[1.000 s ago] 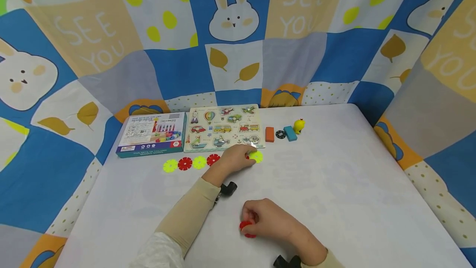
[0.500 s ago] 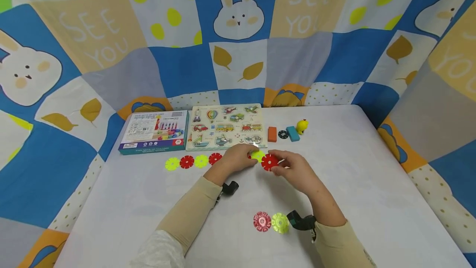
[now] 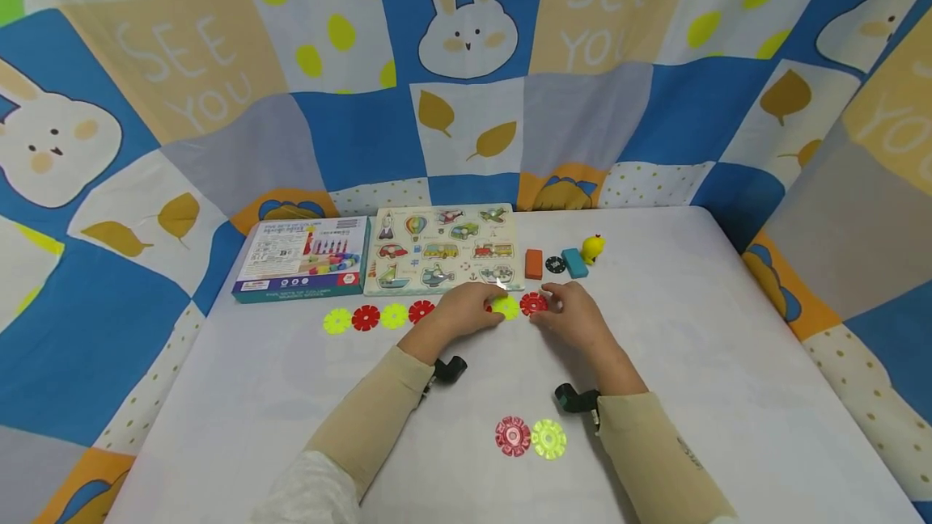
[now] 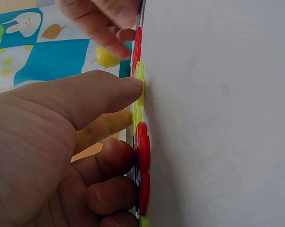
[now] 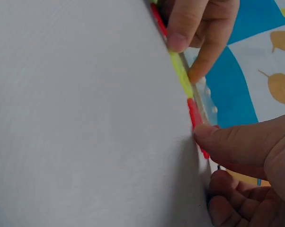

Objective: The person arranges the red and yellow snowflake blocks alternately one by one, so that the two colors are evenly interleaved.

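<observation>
Notched plastic discs lie in a row across the white table, red and yellow-green by turns, with a yellow-green disc (image 3: 337,320) at the left end. My left hand (image 3: 466,310) covers part of this row. Its thumb and index finger pinch a yellow-green disc (image 3: 509,308) flat on the table, also seen edge-on in the left wrist view. At the row's right end my right hand (image 3: 578,318) holds a red disc (image 3: 533,303) by its edge between thumb and index finger. This disc lies right beside the yellow-green one, and the right wrist view shows the thumb (image 5: 207,132) on it.
Nearer me lie a loose red disc (image 3: 513,436) and a loose yellow-green disc (image 3: 549,438). Behind the row are a box (image 3: 302,259) and a vehicle picture board (image 3: 444,249). An orange block (image 3: 534,264), black disc (image 3: 556,264), blue block (image 3: 574,263) and yellow toy (image 3: 593,248) stand back right.
My right hand has carried the red disc from the front of the table up to the row's right end and lowered it beside the yellow-green disc. My left hand has stayed in place.
</observation>
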Motion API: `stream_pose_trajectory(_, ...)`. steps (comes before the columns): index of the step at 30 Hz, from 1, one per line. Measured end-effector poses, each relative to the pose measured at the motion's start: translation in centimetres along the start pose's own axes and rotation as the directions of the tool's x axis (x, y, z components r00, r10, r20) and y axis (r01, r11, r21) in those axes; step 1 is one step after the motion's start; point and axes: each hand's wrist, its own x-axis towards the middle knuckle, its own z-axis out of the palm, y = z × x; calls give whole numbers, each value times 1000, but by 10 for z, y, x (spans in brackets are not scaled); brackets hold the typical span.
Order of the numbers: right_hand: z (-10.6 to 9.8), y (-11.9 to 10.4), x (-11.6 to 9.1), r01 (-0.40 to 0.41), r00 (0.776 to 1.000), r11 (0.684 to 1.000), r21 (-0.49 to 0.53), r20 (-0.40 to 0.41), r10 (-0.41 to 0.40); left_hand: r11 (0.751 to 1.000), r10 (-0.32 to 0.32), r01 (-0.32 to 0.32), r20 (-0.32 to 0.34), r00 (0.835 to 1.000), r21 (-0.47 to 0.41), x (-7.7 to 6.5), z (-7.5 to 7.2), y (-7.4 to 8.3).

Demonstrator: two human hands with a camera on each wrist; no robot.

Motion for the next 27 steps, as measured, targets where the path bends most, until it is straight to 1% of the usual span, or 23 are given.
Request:
stream_pose_trajectory(4,0,1,-3,-44,999,999,10,-27,44,1000,-5,5,1,1000,15,0,-1,2)
stream_pose_trajectory(10,0,4,-2,-66,998,996,67,-10,67,1000,-5,5,-1,1000,17,2,-7,5)
stream_pose_trajectory(12,0,6,-1,-75,997,994,80,-2,75,1000,1,-1,-8,1000,16,5,-9,10)
stream_pose_trajectory(14,-1,7,-3,-76,997,993,85,0,76,1000,12,-12,-15,1000,14,11,-8,16)
stream_pose_trajectory(17,-3,9,-8,-63,998,994,95,4,63,999,35,-35,-7,999,10,20,-2,29)
stream_pose_trajectory(19,-4,9,-14,-54,998,993,103,13,53,999,42,-42,7,999,11,24,4,36)
stream_pose_trajectory(22,-5,8,-29,-36,999,994,102,29,33,999,25,-26,18,1000,28,26,12,43)
stream_pose_trajectory(25,-7,5,-48,-22,999,995,102,31,19,998,3,-4,10,1000,59,27,17,45)
stream_pose_trajectory(27,-10,2,-63,5,999,994,110,41,-9,998,-5,5,2,1000,70,27,18,45)
